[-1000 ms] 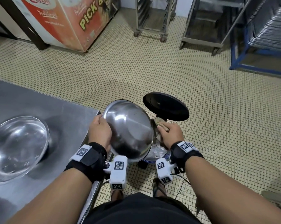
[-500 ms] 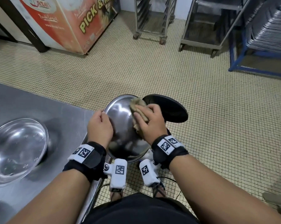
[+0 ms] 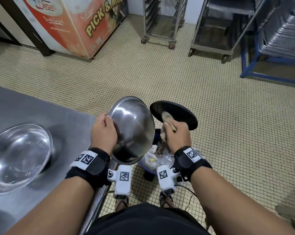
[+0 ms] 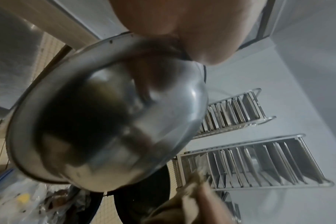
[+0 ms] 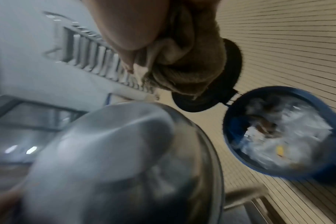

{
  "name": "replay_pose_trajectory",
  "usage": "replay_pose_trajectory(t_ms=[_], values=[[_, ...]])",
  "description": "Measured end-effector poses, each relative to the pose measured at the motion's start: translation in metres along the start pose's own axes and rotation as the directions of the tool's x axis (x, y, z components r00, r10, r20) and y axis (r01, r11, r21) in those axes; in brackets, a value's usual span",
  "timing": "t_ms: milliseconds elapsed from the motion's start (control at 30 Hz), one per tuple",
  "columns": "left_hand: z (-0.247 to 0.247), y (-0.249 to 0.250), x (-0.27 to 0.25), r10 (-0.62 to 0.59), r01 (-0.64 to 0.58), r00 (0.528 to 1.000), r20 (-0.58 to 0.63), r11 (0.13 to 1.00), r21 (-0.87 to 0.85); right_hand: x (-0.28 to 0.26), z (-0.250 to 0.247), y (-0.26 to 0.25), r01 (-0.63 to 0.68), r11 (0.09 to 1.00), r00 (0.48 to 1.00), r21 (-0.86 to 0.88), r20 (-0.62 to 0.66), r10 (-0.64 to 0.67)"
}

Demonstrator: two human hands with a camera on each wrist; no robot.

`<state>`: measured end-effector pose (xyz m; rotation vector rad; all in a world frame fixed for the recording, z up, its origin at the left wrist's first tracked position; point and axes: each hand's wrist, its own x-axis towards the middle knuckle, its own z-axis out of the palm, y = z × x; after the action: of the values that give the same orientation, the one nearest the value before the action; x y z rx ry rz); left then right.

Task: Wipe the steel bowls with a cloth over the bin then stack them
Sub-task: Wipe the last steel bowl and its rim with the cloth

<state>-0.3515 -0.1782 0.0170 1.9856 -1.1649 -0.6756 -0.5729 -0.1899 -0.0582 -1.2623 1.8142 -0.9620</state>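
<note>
My left hand grips the rim of a steel bowl, holding it tilted on edge, its outer side toward me, above the blue bin. The bowl fills the left wrist view. My right hand clutches a bunched tan cloth just right of the bowl, over the bin and apart from the bowl's surface. The cloth shows crumpled under the fingers in the right wrist view, with the bin below. A second steel bowl rests upright on the steel table at the left.
The bin's black lid stands open behind my right hand. The bin holds plastic waste. A red "PICK & MIX" freezer and wheeled tray racks stand across the tiled floor. A blue rack is at the far right.
My right hand with the cloth has come off the bowl's surface and swung right, beside the bowl over the bin. The left hand keeps its hold on the bowl's rim.
</note>
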Motion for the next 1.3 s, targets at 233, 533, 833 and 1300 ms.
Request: replay_pose_trajectory(t_ms=[233, 533, 833, 1300], values=[[0.014, 0.007, -0.008, 0.263, -0.264, 0.959, 0.109, 0.965, -0.004, -0.016, 0.013, -0.077, 0.552, 0.827, 0.826, -0.111, 0.214, -0.522], [-0.006, 0.015, -0.017, 0.57, -0.564, 0.82, 0.054, 0.821, -0.093, 0.028, -0.015, -0.063, 0.051, 0.998, 0.993, 0.024, 0.106, -0.053], [-0.009, 0.04, -0.014, 0.519, -0.541, 0.838, -0.169, 0.831, -0.128, 0.001, 0.004, 0.019, -0.455, 0.89, 0.845, 0.035, 0.333, 0.419], [0.013, 0.022, -0.008, 0.459, -0.453, 0.887, 0.049, 0.886, -0.1, -0.02, -0.013, -0.083, 0.499, 0.861, 0.863, -0.099, 0.154, -0.482]])
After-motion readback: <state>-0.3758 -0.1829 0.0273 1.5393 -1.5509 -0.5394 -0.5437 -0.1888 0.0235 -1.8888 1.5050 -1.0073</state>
